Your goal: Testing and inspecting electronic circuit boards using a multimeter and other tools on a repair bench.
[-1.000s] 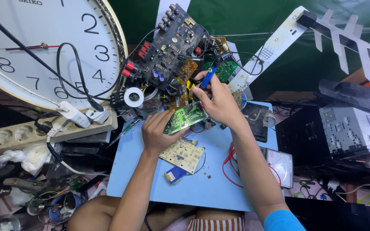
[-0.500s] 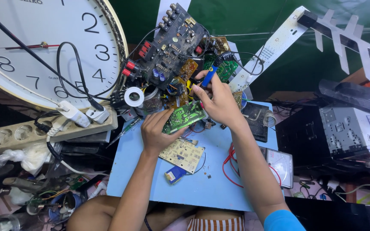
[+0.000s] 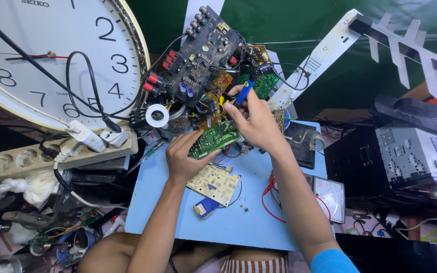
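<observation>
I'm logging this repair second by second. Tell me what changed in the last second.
Very little. The right hand keeps its grip on the blue-handled soldering iron, which shifted only slightly over the green circuit board. The left hand still steadies that board at its edge. The tan circuit board on the blue mat did not move.

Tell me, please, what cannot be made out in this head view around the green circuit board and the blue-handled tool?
- Tip of the blue-handled tool: hidden behind the right hand.
- Green circuit board: its left end covered by the left hand; its parts are too small to tell.
- Wall clock: cut off by the top and left edges.
- Pale board: markings too small.
</observation>
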